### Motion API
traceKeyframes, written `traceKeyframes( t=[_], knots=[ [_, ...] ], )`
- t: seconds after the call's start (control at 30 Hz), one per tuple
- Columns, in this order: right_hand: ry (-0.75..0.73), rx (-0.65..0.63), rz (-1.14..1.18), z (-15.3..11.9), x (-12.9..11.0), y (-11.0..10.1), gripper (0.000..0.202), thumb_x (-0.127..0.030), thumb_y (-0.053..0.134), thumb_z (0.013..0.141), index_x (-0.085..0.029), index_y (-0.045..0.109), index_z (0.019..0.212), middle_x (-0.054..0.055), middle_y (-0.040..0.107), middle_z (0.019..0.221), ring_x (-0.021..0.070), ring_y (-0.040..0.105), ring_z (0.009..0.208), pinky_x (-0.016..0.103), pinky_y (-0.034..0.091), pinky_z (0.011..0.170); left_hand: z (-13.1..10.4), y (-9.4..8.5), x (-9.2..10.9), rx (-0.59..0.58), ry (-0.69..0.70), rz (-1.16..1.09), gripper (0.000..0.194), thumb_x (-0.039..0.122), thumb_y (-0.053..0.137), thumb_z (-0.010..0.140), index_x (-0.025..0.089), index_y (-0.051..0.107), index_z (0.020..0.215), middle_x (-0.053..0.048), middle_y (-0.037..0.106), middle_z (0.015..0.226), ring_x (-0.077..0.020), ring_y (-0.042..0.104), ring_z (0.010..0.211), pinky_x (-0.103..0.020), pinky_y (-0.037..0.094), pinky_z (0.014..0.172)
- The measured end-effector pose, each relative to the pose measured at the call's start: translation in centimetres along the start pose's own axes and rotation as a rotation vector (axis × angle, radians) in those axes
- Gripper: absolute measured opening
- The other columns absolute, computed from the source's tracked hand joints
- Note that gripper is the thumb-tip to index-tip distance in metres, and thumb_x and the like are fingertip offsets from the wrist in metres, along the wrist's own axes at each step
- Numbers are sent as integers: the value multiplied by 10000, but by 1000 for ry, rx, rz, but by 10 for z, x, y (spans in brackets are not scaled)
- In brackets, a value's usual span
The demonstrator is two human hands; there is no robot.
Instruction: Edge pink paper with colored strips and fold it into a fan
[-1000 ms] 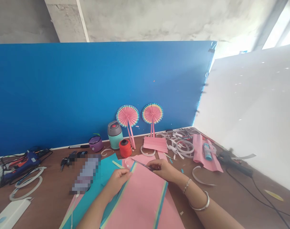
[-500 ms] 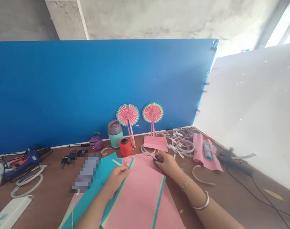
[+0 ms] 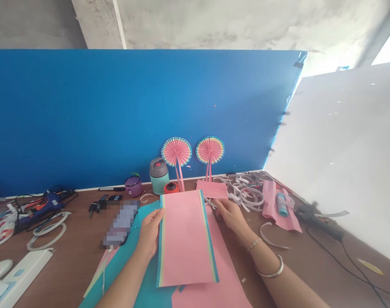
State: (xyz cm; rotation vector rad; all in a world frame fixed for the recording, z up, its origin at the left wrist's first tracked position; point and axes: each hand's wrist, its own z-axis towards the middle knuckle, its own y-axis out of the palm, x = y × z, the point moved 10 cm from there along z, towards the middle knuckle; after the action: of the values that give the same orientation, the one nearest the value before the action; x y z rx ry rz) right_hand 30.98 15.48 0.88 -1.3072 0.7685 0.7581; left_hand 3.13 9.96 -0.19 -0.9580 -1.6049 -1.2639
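My left hand (image 3: 150, 231) pinches the left edge of a pink sheet (image 3: 186, 239) with blue and yellow side borders, raised above the other papers. On the right, my right hand (image 3: 228, 211) is closed on scissors (image 3: 210, 202), whose blades point up and left near the sheet's upper right corner. Beneath the raised sheet lie more pink paper (image 3: 228, 265) and teal paper (image 3: 130, 265). Two round pleated fans, one on the left (image 3: 177, 152) and one on the right (image 3: 210, 149), lean on the blue partition. Folded pink paper (image 3: 212, 189) lies below the right fan.
Behind the sheet stand a teal flask (image 3: 159, 177), a red spool (image 3: 171, 188) and a purple pot (image 3: 133, 186). A phone (image 3: 121, 222) lies left. White strips (image 3: 251, 196), a glue stick (image 3: 281, 204) and a black tool with a cable (image 3: 321, 222) are at right.
My left hand has lifted the bordered pink sheet off the papers and shifted left a little. The sheet now hides most of the red spool. My right hand still holds the scissors.
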Motion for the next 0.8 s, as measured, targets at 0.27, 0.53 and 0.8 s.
traceKeyframes(
  t=[0.27,0.53,0.8],
  knots=[
    [-124,-513,323,-39,-40,59,466,-554,626,725,-170,446,532,-57,353,517,66,240,485,225,172,458,0,-3,-1,26,16,18,442,498,758,600,134,682,840,-62,727,772,-237,666,726,-314,481,663],
    [-102,-428,283,-28,-28,56,517,-526,629,721,-190,319,481,-70,233,514,67,195,496,245,137,487,-1,9,-3,-99,-30,85,477,516,728,640,125,697,912,-103,734,879,-267,669,794,-345,484,715],
    [-77,-338,356,-20,-19,46,471,-550,636,711,-175,426,518,-59,286,540,74,223,513,232,175,478,-5,18,-1,-175,-54,188,353,475,739,633,162,709,792,-68,738,823,-243,669,767,-312,483,699]
  ],
)
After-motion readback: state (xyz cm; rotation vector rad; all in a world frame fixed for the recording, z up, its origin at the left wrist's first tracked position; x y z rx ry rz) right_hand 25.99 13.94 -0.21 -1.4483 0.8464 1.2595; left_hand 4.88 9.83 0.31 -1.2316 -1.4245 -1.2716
